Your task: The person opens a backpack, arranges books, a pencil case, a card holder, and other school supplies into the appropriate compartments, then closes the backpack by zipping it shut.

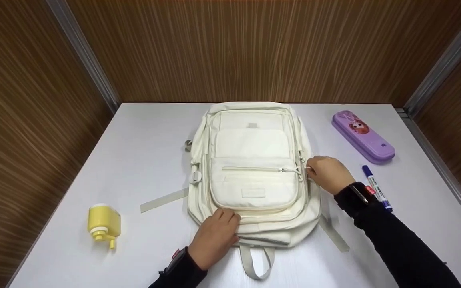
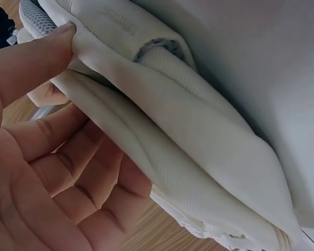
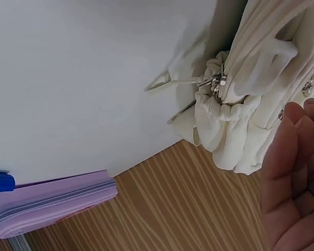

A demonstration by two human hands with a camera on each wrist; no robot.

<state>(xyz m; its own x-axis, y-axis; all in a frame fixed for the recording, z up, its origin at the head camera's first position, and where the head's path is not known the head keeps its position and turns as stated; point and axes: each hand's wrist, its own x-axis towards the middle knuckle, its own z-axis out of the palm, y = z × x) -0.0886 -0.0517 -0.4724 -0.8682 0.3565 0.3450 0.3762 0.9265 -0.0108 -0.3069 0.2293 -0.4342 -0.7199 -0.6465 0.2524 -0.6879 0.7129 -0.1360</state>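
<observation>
A cream backpack (image 1: 254, 184) lies on the white table with its carry loop (image 1: 248, 264) toward me. My left hand (image 1: 215, 238) grips the near edge of the bag, fingers over the front and thumb lower down. In the left wrist view the thumb (image 2: 52, 47) presses one fabric layer while the fingers (image 2: 83, 172) bend against another, a dark gap showing between the layers. At the bag's right side my right hand (image 1: 330, 173) pinches a zipper pull, mostly hidden by the fingertips. A front pocket zipper (image 1: 254, 169) runs across the bag, closed.
To the right lie a purple pencil case (image 1: 362, 136) and a blue-capped marker (image 1: 376, 188), the marker partly behind the right wrist. A yellow pencil sharpener (image 1: 104, 222) with a crank stands at left. Straps (image 1: 164, 200) spread from the bag. Wood-grain panels (image 1: 254, 52) border the table.
</observation>
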